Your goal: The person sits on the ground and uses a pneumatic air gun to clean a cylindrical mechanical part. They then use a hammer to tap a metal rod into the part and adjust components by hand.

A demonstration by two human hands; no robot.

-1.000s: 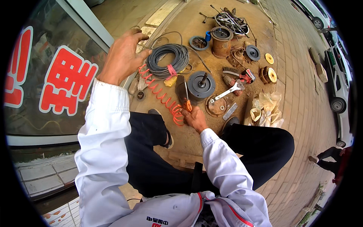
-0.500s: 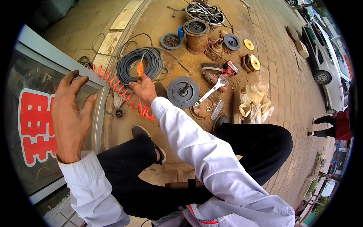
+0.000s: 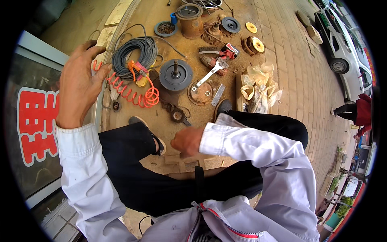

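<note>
My left hand [image 3: 82, 86] is raised beside the glass door, fingers curved and apart, with nothing in it. The right hand [image 3: 188, 141] is low between my knees; its fingers look curled, and the palm side is hidden. Ahead lies an orange coiled air hose [image 3: 131, 94], its orange and pink end [image 3: 138, 68] resting on a coil of dark cable [image 3: 125, 54]. A dark greasy part with a ring [image 3: 176, 115] lies just beyond my right hand. Farther on are a round grey flange with a shaft [image 3: 175, 75] and a large silver wrench [image 3: 209, 74].
A glass door [image 3: 44, 52] stands close on the left. A red cordless tool [image 3: 229, 51], a rusty cylinder [image 3: 190, 24], a dish of small parts [image 3: 165, 28] and a box with crumpled wrapping [image 3: 260, 88] spread over the dirty ground. A white car [image 3: 342, 44] and a person [image 3: 358, 113] are at right.
My right hand has let go of the orange hose end and come back toward my knees. The hose end now lies on the cable coil. My left hand stays raised and open.
</note>
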